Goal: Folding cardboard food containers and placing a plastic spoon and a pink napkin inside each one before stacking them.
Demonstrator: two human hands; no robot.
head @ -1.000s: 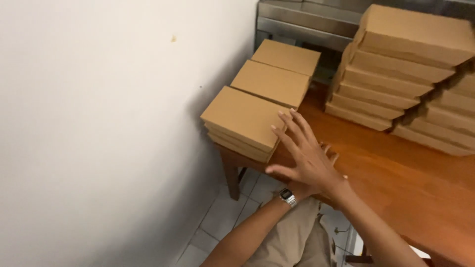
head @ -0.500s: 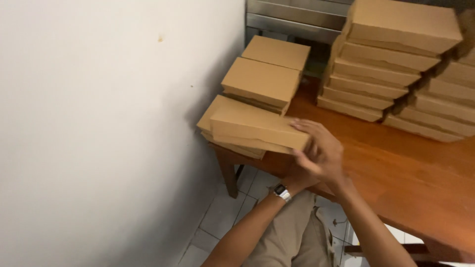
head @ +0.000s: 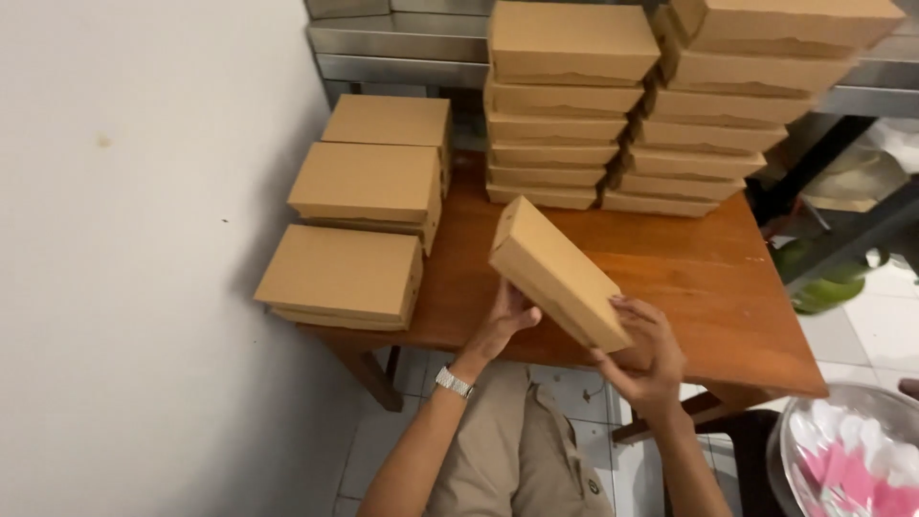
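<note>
From the head view, both hands are holding one closed brown cardboard box (head: pixel 557 274), tilting it above the near edge of the wooden surface (head: pixel 708 287). The left hand (head: pixel 505 321) is supporting it from below, its grip pressing the underside; the right hand (head: pixel 643 362) is wrapping its grip around the lower end. Stacks of similar boxes (head: pixel 565 105) are sitting behind, more (head: pixel 369 182) lying along the white wall (head: pixel 134 239).

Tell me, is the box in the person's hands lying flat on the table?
No, the brown cardboard box is tilted in the air above the wooden table, held by the left hand and the right hand.
</note>
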